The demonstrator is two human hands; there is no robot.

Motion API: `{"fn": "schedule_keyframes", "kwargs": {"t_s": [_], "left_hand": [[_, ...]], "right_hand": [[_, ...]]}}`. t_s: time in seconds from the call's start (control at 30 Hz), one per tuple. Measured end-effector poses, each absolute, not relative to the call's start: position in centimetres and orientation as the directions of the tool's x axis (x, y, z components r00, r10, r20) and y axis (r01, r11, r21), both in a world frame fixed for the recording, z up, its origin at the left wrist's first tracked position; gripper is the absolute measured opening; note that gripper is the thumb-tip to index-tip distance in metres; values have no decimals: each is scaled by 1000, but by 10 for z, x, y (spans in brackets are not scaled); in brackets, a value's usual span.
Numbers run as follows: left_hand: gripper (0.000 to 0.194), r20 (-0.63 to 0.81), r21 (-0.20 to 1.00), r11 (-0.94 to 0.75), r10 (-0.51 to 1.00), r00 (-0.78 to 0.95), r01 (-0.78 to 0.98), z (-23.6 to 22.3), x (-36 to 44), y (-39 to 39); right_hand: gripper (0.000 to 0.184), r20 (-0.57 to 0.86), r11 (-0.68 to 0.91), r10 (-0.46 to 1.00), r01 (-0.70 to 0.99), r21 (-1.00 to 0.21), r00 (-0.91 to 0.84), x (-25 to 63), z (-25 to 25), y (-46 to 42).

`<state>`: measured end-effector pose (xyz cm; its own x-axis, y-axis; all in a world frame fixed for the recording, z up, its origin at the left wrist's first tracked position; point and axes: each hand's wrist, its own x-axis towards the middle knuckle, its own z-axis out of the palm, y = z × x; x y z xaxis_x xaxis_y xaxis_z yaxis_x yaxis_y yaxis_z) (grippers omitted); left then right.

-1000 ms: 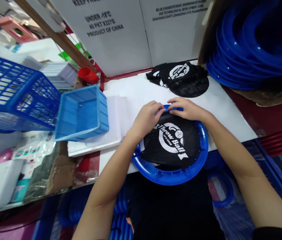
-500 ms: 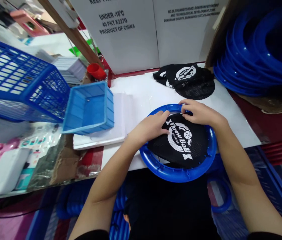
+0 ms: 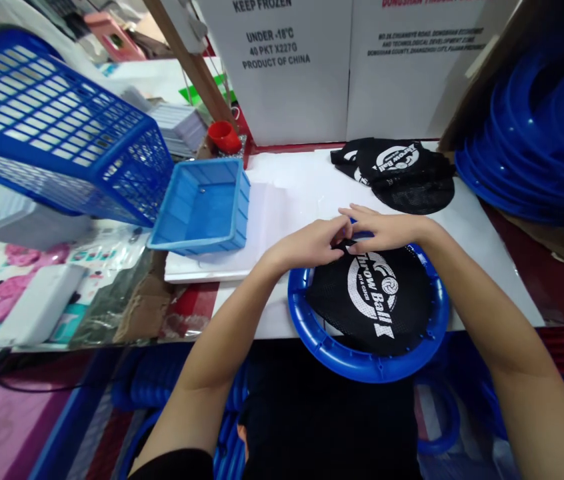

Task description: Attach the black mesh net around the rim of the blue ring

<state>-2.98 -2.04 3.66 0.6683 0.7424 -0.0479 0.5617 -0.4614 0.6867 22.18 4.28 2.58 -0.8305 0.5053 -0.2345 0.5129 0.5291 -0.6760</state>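
Note:
A blue plastic ring (image 3: 369, 368) lies at the front edge of the white work surface, overhanging it slightly. Inside it is a round black mesh net (image 3: 332, 303) with white "Throw Ball" print. At the ring's far side, my left hand (image 3: 315, 243) is closed, pinching the net's edge between thumb and fingers. My right hand (image 3: 387, 230) meets it there, its fingers over the far rim and its thumb at the net's edge. Both hands partly hide that stretch of rim, and the fingertips overlap.
More black nets (image 3: 407, 180) lie behind the ring. Stacked blue rings (image 3: 502, 153) stand in a carton at right. A small blue bin (image 3: 202, 207) rests on white sheets (image 3: 267, 213) at left, near a blue basket (image 3: 127, 160) and a red cup (image 3: 225, 137). White cartons (image 3: 302, 100) stand behind.
My hands have come together at the far rim, the right moving left toward the left hand. The left fingers now pinch the net's edge. The camera view has shifted left.

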Motion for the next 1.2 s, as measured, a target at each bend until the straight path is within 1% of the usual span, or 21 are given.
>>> {"fn": "schedule_keyframes", "kwargs": {"t_s": [0.07,0.13,0.2,0.3,0.4,0.5,0.57,0.67,0.77,0.87,1.0,1.2], "left_hand": [[24,-32,720,-444,747,664,534,37,-29,-20],[25,-8,747,-422,768,641,514,35,-26,-19],[27,25,769,-403,795,606,497,32,-25,-17],[31,38,792,-363,832,554,492,28,-26,-15],[27,-11,772,-323,854,520,547,27,-27,-14],[19,-65,717,-321,854,517,619,27,-27,-15],[23,-84,682,-320,859,506,657,27,-25,-16],[33,-77,642,-328,872,484,693,27,-22,-19],[37,-68,624,-347,869,491,700,26,-21,-21],[37,-72,607,-363,861,504,707,26,-20,-21],[38,-49,573,-398,856,515,716,25,-19,-23],[42,-61,560,-404,851,522,723,24,-17,-26]], "right_hand": [[40,-199,501,449,430,-751,-871,218,23,55],[36,-149,448,428,352,-822,-892,218,22,61],[34,-114,387,462,315,-867,-880,220,22,59],[37,-95,326,574,334,-884,-813,223,20,51],[37,-58,320,667,356,-878,-743,221,15,44],[32,7,358,727,371,-857,-686,216,10,41],[29,37,375,754,384,-844,-655,214,7,41],[24,60,390,783,413,-823,-619,213,6,43],[20,64,425,789,468,-775,-611,212,5,44],[20,63,473,771,505,-722,-633,210,3,44],[20,125,513,787,528,-677,-605,209,-3,48],[20,27,504,739,526,-685,-673,211,-7,61]]}}
